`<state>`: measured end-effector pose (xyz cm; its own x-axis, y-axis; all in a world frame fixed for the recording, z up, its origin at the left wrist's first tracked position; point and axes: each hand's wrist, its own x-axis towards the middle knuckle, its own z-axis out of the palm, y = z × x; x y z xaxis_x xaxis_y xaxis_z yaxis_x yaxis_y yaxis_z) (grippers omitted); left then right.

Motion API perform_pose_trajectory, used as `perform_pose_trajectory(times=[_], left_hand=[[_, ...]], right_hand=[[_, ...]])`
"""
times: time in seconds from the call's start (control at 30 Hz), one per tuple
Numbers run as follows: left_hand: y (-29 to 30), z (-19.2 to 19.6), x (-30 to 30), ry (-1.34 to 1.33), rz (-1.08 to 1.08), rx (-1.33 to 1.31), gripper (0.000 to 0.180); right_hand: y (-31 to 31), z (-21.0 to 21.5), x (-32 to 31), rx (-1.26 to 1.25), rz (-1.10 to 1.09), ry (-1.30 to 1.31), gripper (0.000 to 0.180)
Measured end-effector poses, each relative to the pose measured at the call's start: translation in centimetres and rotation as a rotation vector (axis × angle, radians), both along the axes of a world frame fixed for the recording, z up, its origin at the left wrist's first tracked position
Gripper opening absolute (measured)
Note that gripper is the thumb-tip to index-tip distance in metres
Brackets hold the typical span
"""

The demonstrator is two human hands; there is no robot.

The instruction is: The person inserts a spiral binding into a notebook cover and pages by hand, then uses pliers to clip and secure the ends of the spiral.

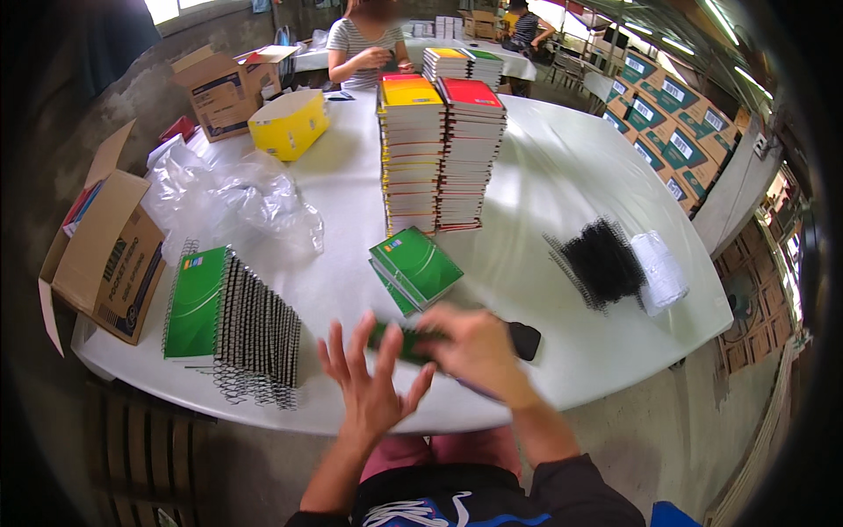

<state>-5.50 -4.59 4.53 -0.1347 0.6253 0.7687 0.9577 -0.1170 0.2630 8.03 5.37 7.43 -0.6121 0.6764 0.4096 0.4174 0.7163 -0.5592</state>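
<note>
At the table's near edge my left hand (pixel 369 386) is open, its fingers spread beside a small green notebook (pixel 397 342). My right hand (pixel 479 347) is closed with curled fingers at that notebook's right end. It is blurred, and what its fingers pinch is hidden. Just beyond lie more green notebooks (pixel 420 266) in a short, skewed pile. A dark flat object (pixel 524 340) lies at my right hand. To the left stands a row of green spiral notebooks (pixel 198 303), their black wire coils sticking out toward me.
Tall stacks of notebooks with yellow (pixel 411 149) and red (pixel 472 158) covers stand mid-table. Black coils (pixel 604 263) lie beside a white roll (pixel 659 274) at right. Crumpled clear plastic (pixel 237 198), open cardboard boxes (pixel 123 255) and a yellow container (pixel 288 125) occupy the left. A person (pixel 364 48) works opposite.
</note>
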Motion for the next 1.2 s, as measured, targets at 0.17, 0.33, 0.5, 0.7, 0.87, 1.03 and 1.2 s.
perform_pose_trajectory(times=[0.17,0.33,0.5,0.7,0.87,1.03,1.2], left_hand=[[-3.0,-6.4,2.5,0.089,0.026,-0.27,0.061],[-1.3,-4.0,2.3,-0.116,-0.038,-0.305,0.063],[0.4,-4.9,3.8,-0.158,0.023,-0.153,0.059],[0.6,-4.4,4.5,-0.024,0.134,-0.117,0.053],[0.2,-4.5,3.7,-0.057,0.09,-0.088,0.05],[0.3,-4.7,3.8,-0.058,0.138,0.016,0.051],[0.5,-5.3,3.1,-0.087,0.128,-0.141,0.056]], right_hand=[[-4.5,-5.0,1.6,0.087,0.06,-0.349,0.042],[2.6,-1.4,8.3,-0.42,0.178,-0.004,0.079],[14.0,-5.1,15.8,0.047,-0.914,-0.441,0.054],[19.6,-9.4,19.1,0.151,-0.714,-0.714,0.03],[19.0,-4.3,18.4,0.301,-0.686,-0.617,0.042],[14.8,0.4,16.8,0.315,-0.556,-0.373,0.065],[4.8,2.5,11.3,0.021,-0.094,-0.113,0.07]])
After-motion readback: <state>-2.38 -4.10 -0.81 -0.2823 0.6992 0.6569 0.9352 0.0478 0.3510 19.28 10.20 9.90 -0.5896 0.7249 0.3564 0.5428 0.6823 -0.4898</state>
